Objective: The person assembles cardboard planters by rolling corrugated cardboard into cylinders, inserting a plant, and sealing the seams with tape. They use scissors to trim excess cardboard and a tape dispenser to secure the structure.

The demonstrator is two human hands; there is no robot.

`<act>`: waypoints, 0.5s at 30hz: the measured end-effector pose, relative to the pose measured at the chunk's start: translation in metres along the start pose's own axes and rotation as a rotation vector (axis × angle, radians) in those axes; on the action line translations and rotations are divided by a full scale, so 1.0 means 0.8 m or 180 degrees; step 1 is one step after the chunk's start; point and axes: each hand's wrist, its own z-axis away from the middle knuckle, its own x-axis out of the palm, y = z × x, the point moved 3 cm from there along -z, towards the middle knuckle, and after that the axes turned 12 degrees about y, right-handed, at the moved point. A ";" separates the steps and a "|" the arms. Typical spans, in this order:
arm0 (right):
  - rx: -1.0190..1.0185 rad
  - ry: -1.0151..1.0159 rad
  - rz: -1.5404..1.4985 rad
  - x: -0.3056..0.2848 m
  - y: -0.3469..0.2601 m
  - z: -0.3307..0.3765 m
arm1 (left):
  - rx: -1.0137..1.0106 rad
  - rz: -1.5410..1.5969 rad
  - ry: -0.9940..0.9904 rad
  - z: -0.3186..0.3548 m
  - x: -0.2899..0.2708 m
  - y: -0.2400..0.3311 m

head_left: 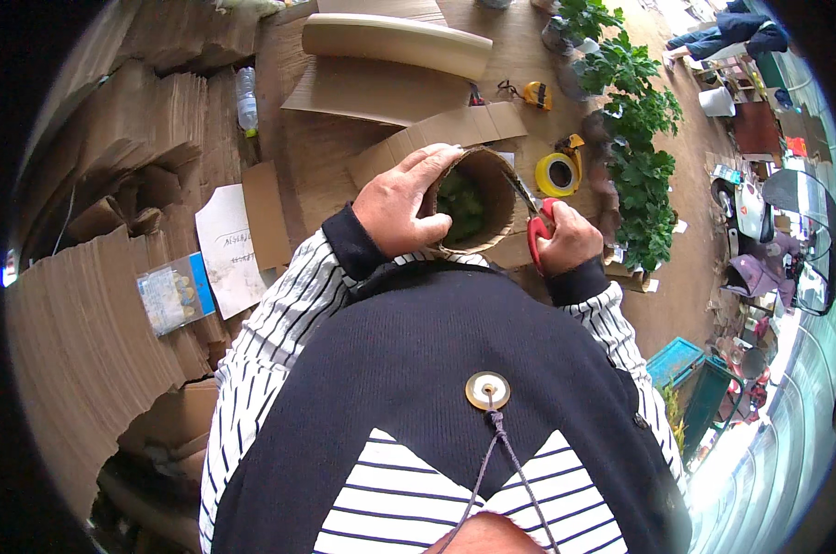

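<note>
A cardboard cylinder (pixel 503 208) stands close to my chest, its round mouth facing up. Something green and blurred, which looks like leaves (pixel 461 201), lies down inside it. My left hand (pixel 404 205) grips the cylinder's left wall, thumb over the rim and fingers along the outside. In my right hand (pixel 570 242) are red-handled scissors (pixel 535 238), my fingers closed round the handles. Their blades point up and left to the cylinder's right rim; whether they touch the cardboard I cannot tell.
Beyond the cylinder lie curled cardboard sheets (pixel 399 42), a yellow tape roll (pixel 545 175) and a yellow tape measure (pixel 536 94). Leafy plants (pixel 642 138) line the right side. Cardboard stacks (pixel 104 314), a plastic bottle (pixel 246 97) and white paper (pixel 226 245) are at left. Another person (pixel 737 35) is far right.
</note>
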 end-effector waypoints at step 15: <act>-0.0901 0.0125 -0.0245 0.000 0.011 -0.048 | -0.0449 0.0247 0.0162 -0.008 -0.017 -0.011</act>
